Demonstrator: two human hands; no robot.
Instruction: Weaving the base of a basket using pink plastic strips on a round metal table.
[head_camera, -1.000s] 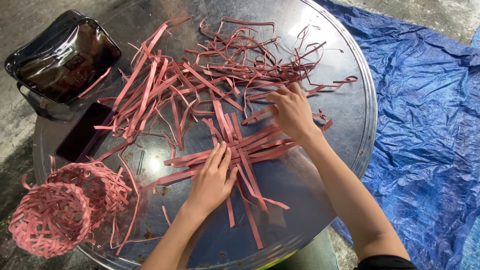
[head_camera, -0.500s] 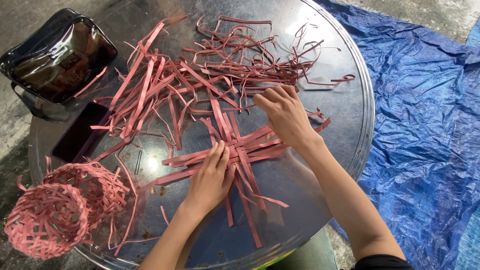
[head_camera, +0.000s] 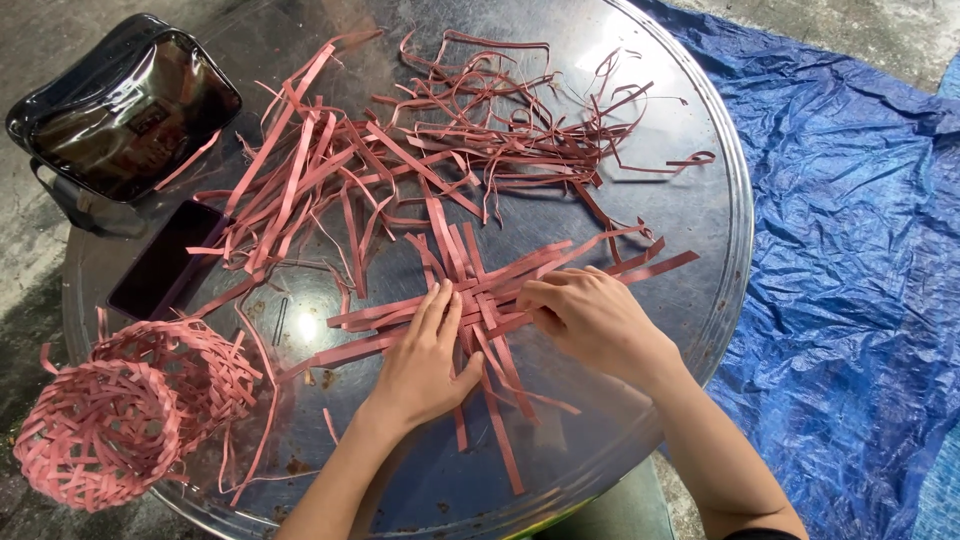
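We see the left hand pressed flat, fingers spread, on the crossed pink strips at the middle of the round metal bench. The right hand lies curled on the same strips; its fingertips are hidden, so it may be pinching one, but we cannot tell. Two pink woven baskets overhang the bench's left edge.

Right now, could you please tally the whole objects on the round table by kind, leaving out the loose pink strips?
Woven pink baskets: 2
Dark phone: 1
Black glossy bag: 1
Crossed strip mat under the left hand and right hand: 1
Total: 5
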